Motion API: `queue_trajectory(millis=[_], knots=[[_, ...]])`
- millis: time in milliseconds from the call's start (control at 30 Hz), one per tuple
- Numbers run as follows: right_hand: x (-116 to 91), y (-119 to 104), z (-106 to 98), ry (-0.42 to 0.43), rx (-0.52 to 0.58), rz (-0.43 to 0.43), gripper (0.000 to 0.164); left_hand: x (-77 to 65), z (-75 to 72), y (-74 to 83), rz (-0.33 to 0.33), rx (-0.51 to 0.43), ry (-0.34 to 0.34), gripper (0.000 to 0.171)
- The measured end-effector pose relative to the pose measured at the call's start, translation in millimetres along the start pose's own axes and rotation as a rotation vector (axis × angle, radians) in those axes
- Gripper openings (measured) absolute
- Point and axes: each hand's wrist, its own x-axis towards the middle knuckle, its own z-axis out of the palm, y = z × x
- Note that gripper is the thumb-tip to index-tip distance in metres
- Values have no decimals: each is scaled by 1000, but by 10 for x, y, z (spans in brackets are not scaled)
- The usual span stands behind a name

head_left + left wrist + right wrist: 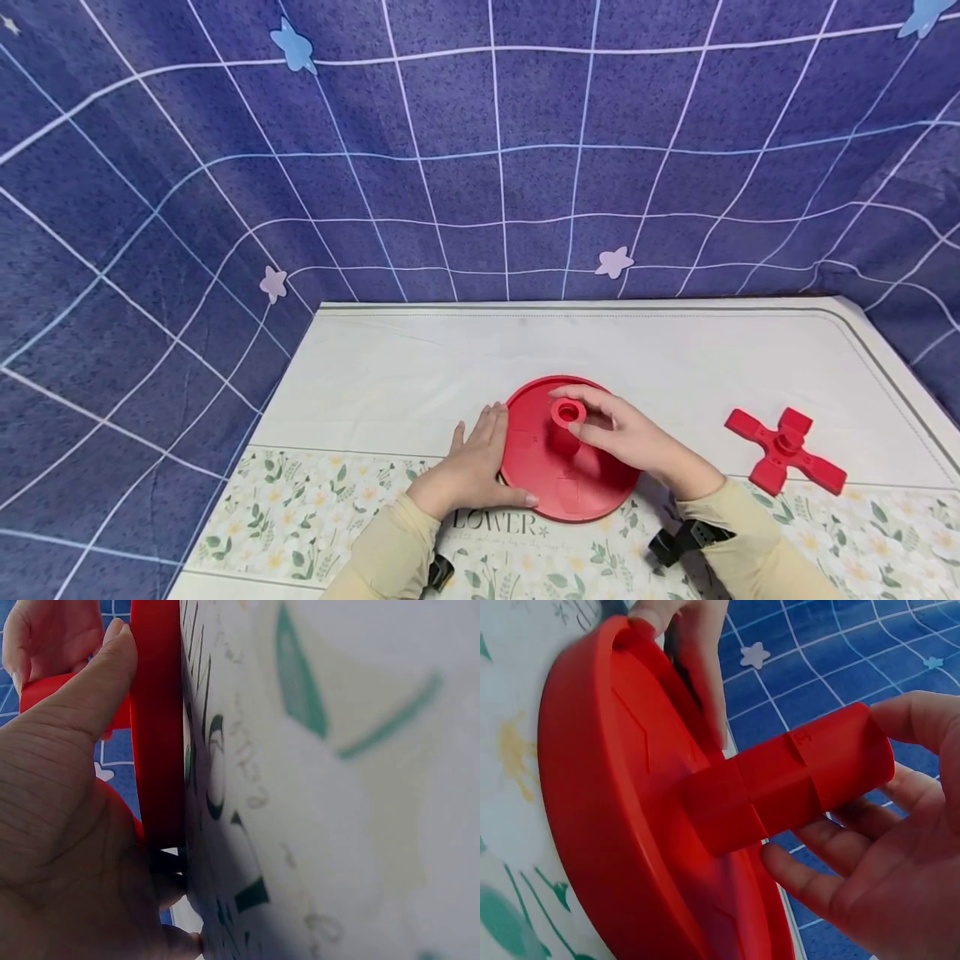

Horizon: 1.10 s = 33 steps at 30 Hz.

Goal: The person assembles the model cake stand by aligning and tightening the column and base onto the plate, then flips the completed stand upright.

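Both arms reach in from the near side of the disc [600, 492], cream sleeves [393, 546] pulled down to the wrists [697, 479]. The left hand [476, 467] lies at the disc's left edge, back up, its fingers [491, 421] straight and pointing toward the far side; the thumb [97, 682] spreads away from them, reaching along the near edge. The right hand [622, 429] comes over the disc from its right, wrist raised, fingers [802, 874] bent and the other thumb [919, 716] opposing them, together gripping the disc's post [787, 780].
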Motion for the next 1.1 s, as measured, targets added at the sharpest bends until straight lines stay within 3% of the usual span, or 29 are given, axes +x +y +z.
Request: queue_trajectory(millis=[133,467,767,933,1100], knots=[[-5,10,11,29,-45,-4,41,-2,-4,5,-1,15,-2,128],[-32,53,153,242,-261,-99,37,-17,-30,28,12,-2,12,128],[-66,-225,320,332,-401,-96,38,-14,-14,19,21,0,11,128],[-58,-34,301,356,-456,-85,40,-12,-9,22,14,2,7,129],[-65,19,295,376,-462,-85,40,-12,-8,26,9,17,6,128]])
